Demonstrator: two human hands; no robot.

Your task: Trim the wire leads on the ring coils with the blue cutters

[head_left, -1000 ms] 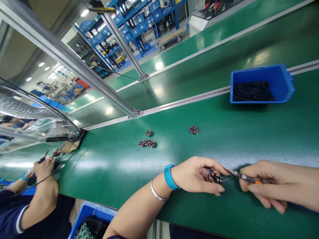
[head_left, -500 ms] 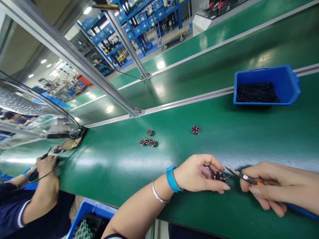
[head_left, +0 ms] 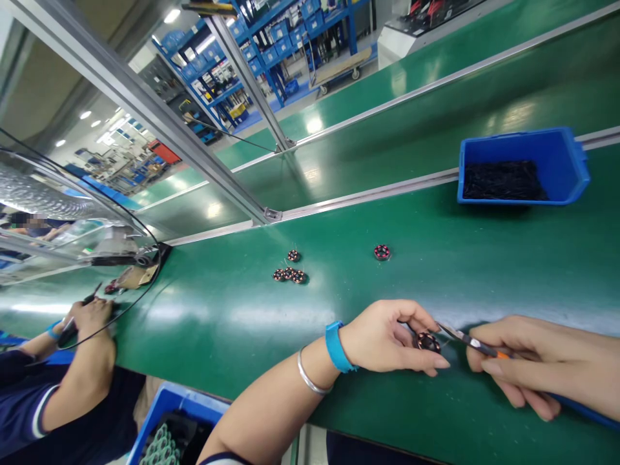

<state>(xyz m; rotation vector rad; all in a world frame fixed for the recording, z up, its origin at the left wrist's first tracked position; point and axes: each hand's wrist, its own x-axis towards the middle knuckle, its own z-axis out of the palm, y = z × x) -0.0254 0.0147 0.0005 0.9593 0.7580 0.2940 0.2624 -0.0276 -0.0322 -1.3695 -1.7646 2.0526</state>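
My left hand [head_left: 394, 337] pinches a small copper-wound motor stator [head_left: 428, 343] between thumb and fingers, low over the green bench. Fine wire ends stick out from its right side. In my right hand [head_left: 518, 365] is a pair of cutting pliers [head_left: 472, 342], with orange and blue on the handles. The tips of the pliers point left and lie close by the fingers of my left hand, at the stator's upper edge. Whether the tips touch a wire is too small to tell. Beyond my left hand, a stator with red parts [head_left: 382, 252] rests alone on the bench.
Several copper stators [head_left: 289, 274] lie grouped left of centre. A blue bin [head_left: 523, 200] of black pieces stands at the back right. Another blue bin [head_left: 167, 394] sits below the bench edge. At left, a co-worker's hand [head_left: 92, 315] holds a tool near a black cable [head_left: 145, 284].
The view has shifted very slightly. The tips of the pliers appear slightly nearer the fingers of my left hand; both hands keep their holds.
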